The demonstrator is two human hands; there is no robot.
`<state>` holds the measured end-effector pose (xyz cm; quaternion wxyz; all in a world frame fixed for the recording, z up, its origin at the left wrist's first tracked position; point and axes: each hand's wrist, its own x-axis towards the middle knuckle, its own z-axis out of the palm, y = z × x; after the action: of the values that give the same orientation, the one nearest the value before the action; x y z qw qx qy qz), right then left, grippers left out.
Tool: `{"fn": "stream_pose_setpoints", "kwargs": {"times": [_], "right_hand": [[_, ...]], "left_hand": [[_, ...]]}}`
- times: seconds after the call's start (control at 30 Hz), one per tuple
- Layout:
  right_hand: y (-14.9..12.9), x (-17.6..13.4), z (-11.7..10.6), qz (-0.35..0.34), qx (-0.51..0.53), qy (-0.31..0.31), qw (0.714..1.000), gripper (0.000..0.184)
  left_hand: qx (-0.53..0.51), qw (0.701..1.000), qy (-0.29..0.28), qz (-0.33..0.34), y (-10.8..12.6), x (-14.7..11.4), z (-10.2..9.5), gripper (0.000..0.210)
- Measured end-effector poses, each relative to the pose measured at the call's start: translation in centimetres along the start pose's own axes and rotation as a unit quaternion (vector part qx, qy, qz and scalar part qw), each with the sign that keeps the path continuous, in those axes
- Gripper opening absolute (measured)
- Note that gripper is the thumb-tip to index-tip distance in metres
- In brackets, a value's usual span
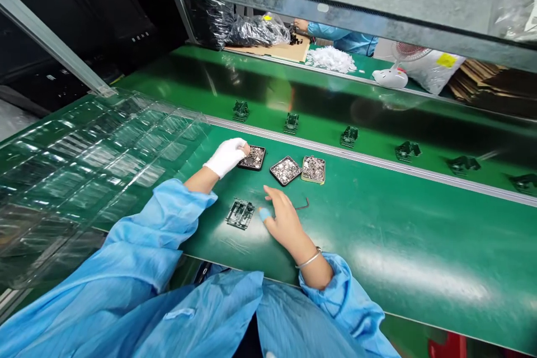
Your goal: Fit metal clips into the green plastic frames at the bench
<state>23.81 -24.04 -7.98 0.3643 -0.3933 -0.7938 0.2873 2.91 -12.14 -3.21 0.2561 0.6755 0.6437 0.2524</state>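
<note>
My left hand (227,157), in a white glove that leaves the fingertips bare, reaches into a black tray of small metal parts (257,155). Its fingers are drawn together at the parts; whatever is between them is hidden. My right hand (287,222), with a blue wrap on the thumb, is open just above the green bench, its fingers apart and nothing in them. Left of it lies a green circuit board assembly (240,213), touched by neither hand. Two more trays of metal parts, a black one (286,170) and a pale-rimmed one (313,169), sit to the right.
An L-shaped hex key (304,205) lies beyond my right hand. Clear plastic blister trays (126,151) cover the left side. Several board assemblies (291,122) stand in a row behind a metal rail (361,160). A shelf beam (293,0) crosses overhead; another person's blue sleeve (348,39) shows behind.
</note>
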Motion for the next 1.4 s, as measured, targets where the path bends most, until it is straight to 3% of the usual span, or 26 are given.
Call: {"fn": "stream_pose_setpoints", "kwargs": {"times": [0.07,0.13,0.27,0.33,0.47,0.6,0.87,0.97,1.17,1.3,1.4], "right_hand": [[0.0,0.1,-0.1,0.012,0.022,0.032,0.999,0.045],[-0.4,0.5,-0.2,0.024,0.057,0.064,0.996,0.037],[-2.1,1.5,-0.3,0.016,0.110,0.117,0.987,0.021],[-3.0,1.9,-0.1,0.002,0.113,0.136,0.984,0.013],[-3.7,2.1,0.1,-0.027,0.110,0.146,0.983,0.007],[-3.7,1.8,0.1,-0.039,0.101,0.122,0.987,0.007],[-3.9,1.4,0.7,0.041,0.187,0.099,0.976,0.005],[-3.9,1.3,1.0,0.080,0.230,0.087,0.966,0.005],[-3.4,1.2,0.6,0.075,0.251,0.051,0.964,0.006],[-2.2,1.3,-0.5,0.113,0.233,0.075,0.963,0.007],[-1.7,1.4,-0.8,0.111,0.206,0.074,0.969,0.006]], "left_hand": [[-0.080,0.997,-0.016,0.000,0.8,-2.1,-0.4,0.014],[-0.220,0.974,-0.056,-0.018,1.8,-4.7,-0.5,0.019],[-0.487,0.856,-0.149,-0.083,3.8,-9.4,-0.2,0.029],[-0.501,0.844,-0.167,-0.094,4.5,-10.9,0.0,0.030],[-0.485,0.854,-0.165,-0.091,4.9,-12.2,0.4,0.030],[-0.423,0.892,-0.142,-0.066,4.6,-12.7,0.6,0.027],[-0.302,0.953,0.037,0.001,3.7,-14.2,2.1,0.021],[-0.232,0.970,0.075,0.023,3.5,-14.6,2.7,0.018],[-0.152,0.984,0.072,0.051,2.8,-15.1,1.6,0.020],[-0.127,0.983,0.111,0.076,-0.6,-15.0,-0.6,0.043],[-0.118,0.985,-0.014,0.123,-3.8,-14.6,-0.6,0.077]]}}
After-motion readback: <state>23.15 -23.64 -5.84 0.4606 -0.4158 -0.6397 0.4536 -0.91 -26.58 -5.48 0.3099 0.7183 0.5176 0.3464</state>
